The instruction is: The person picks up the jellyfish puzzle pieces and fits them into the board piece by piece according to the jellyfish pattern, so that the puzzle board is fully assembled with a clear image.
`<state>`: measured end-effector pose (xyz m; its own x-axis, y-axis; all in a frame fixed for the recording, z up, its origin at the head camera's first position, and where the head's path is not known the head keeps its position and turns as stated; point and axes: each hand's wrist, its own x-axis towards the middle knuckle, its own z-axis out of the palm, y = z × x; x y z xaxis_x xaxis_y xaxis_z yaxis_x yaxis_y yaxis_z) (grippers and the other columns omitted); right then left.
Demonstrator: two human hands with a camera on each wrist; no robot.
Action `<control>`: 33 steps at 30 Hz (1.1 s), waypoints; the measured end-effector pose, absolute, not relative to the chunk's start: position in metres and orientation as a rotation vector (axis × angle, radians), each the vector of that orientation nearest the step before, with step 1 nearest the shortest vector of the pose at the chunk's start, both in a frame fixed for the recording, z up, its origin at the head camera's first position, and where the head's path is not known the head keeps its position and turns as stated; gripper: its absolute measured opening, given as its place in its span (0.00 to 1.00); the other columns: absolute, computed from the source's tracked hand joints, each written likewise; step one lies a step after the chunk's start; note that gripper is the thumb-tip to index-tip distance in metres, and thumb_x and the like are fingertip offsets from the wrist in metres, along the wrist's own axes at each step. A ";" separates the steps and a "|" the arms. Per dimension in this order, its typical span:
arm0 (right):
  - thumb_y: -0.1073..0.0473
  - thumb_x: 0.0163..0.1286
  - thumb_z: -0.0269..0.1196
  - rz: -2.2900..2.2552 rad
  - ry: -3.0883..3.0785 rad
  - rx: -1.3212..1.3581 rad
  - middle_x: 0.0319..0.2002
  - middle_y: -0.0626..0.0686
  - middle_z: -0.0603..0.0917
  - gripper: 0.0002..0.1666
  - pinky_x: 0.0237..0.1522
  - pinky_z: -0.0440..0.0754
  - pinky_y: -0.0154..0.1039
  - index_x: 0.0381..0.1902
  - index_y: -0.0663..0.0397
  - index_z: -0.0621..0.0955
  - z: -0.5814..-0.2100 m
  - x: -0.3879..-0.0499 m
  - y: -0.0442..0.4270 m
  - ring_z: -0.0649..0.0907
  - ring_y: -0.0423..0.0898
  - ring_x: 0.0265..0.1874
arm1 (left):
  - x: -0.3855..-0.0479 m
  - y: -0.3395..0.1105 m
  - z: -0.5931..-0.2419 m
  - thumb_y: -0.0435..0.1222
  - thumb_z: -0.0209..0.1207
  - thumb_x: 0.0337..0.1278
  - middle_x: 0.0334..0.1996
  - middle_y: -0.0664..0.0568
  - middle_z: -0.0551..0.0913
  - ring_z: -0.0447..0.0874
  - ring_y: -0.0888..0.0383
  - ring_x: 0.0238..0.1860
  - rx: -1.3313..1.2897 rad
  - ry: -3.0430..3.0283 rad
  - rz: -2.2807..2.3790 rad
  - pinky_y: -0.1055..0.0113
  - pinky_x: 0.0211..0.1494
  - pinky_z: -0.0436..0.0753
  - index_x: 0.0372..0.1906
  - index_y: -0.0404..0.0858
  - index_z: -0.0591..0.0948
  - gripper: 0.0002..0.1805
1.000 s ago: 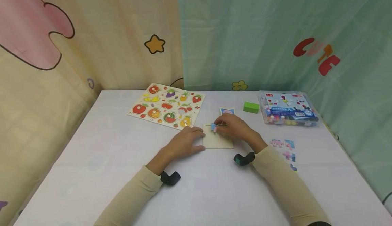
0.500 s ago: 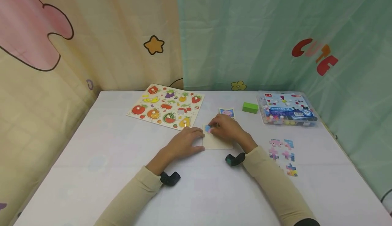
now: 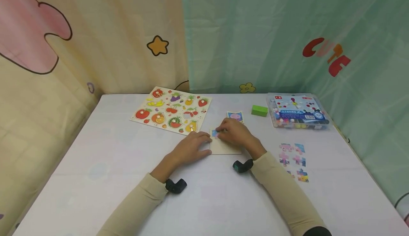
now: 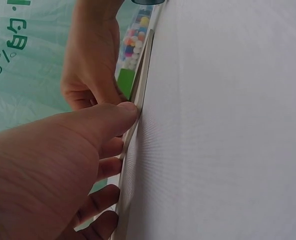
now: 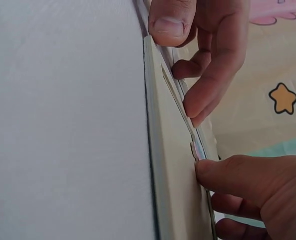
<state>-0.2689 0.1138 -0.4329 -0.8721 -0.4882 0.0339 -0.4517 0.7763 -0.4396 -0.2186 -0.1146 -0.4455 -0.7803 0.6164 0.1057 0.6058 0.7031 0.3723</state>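
Soft, even light, faint shadows on the white tabletop [image 3: 204, 197], dimmer wrist views, fine detail blurred

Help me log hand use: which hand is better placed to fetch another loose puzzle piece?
Probably the right hand: the loose puzzle pieces lie on its side, while the left hand touches the left edge of the board.

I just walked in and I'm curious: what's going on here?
A person's right hand has thumb and forefinger at a puzzle piece in the far left corner of a pale board, while the left hand rests against the board's left edge. No other piece shows on it; loose pieces lie on the table to the right.
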 end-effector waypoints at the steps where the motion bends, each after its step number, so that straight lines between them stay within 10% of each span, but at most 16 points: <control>1: 0.55 0.68 0.70 -0.680 2.884 -0.758 0.44 0.48 0.83 0.15 0.47 0.80 0.44 0.51 0.51 0.89 -0.433 -0.269 0.114 0.80 0.46 0.45 | -0.218 -0.114 -0.445 0.49 0.66 0.65 0.63 0.51 0.78 0.73 0.51 0.61 1.028 2.876 0.614 0.57 0.64 0.73 0.59 0.43 0.82 0.23; 33: 0.55 0.69 0.68 -0.570 2.922 -0.774 0.49 0.50 0.81 0.16 0.54 0.78 0.49 0.53 0.49 0.86 -0.432 -0.263 0.110 0.78 0.49 0.49 | -0.217 -0.112 -0.447 0.50 0.66 0.64 0.63 0.52 0.78 0.73 0.53 0.61 0.991 2.891 0.618 0.58 0.63 0.74 0.60 0.44 0.82 0.24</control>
<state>-0.2633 0.1096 -0.4322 -0.8713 -0.4897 0.0307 -0.4653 0.8048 -0.3684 -0.2169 -0.1124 -0.4469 -0.7976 0.5941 0.1044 0.5849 0.7193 0.3748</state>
